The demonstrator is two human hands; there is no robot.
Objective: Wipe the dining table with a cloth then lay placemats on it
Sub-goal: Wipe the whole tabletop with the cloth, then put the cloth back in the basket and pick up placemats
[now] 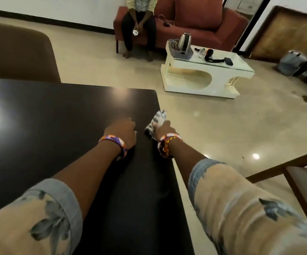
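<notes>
Hands lie near the dark bench's [57, 116] right edge. The right hand [162, 130] is closed around a bunched striped cloth [157, 120], pressed at the bench edge. The left hand [123, 132] is curled into a loose fist, knuckles down on the bench, holding nothing. A white coffee table [204, 76] stands well beyond on the floor.

A glossy black counter [57, 126]. A grey-and-white striped cloth [156, 122]. Orange, purple and white patterned wristbands [116, 142]. Pale blue and peach mottled sleeves [241, 208] with dark grey blotches. Beige floor [241, 129], a cream-white coffee table [204, 76], a rust-red sofa [195, 21], and a brown chair back [16, 56].
</notes>
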